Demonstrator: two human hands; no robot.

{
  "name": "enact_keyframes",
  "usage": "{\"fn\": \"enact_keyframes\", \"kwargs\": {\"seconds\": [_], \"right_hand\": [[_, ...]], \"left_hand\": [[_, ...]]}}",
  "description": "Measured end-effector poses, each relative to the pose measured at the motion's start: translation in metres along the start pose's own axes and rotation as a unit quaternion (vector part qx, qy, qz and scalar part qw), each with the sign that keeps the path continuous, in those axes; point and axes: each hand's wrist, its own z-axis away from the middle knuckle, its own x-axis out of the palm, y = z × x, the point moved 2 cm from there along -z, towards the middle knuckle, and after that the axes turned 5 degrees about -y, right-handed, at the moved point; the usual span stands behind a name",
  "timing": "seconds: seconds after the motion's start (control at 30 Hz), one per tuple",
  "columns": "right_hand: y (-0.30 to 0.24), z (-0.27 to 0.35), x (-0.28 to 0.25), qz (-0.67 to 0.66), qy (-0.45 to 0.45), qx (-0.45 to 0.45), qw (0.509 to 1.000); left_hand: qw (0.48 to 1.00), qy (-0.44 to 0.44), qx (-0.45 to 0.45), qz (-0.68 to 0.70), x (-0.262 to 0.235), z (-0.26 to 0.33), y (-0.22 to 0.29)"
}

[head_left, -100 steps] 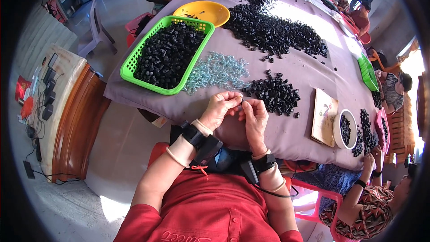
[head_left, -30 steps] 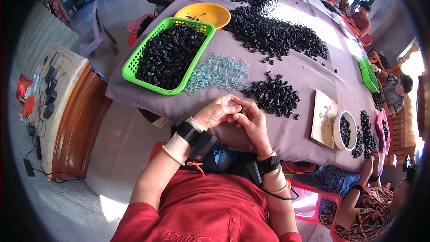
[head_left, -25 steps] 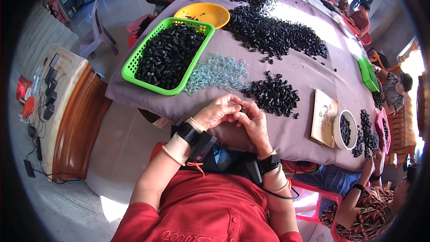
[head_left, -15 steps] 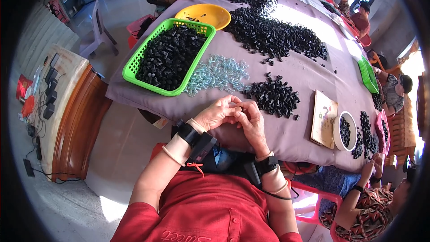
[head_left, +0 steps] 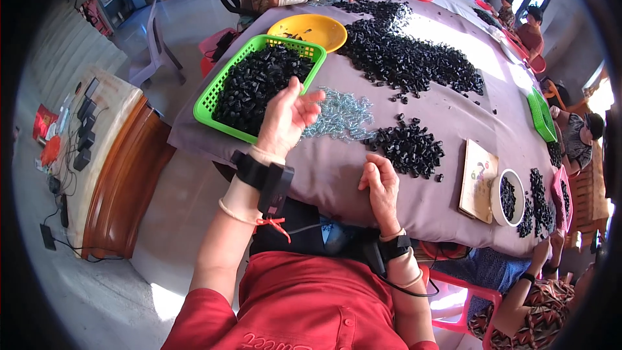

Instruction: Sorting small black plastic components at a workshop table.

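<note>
Green basket (head_left: 214,94) brims with black parts (head_left: 256,84); left hand (head_left: 285,116) spreads empty fingers (head_left: 311,98) beside it.

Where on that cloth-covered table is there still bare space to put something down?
Bare cloth lies along the near edge, between the green basket and the right hand, and right of the big black heap toward the board. Around the clear pieces and small black pile it is crowded.

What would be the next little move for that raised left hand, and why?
Probably a short lowering of the left hand onto the green basket or the pale metal bits, to drop or pick up a piece. It hovers open-fingered between them, above the table, while the right hand rests on the cloth near the small pile of black parts.
</note>
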Motion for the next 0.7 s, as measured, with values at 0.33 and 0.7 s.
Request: {"fn": "enact_keyframes", "kwargs": {"seconds": [0.33,0.7], "right_hand": [[-0.008,-0.002,-0.021,-0.028,0.100,-0.019,0.994],[-0.002,0.002,-0.025,0.025,0.092,-0.021,0.995]], "left_hand": [[0.811,-0.065,0.065,-0.578,0.015,-0.001,-0.091],[0.634,-0.019,0.145,-0.759,0.013,-0.017,-0.123]]}}
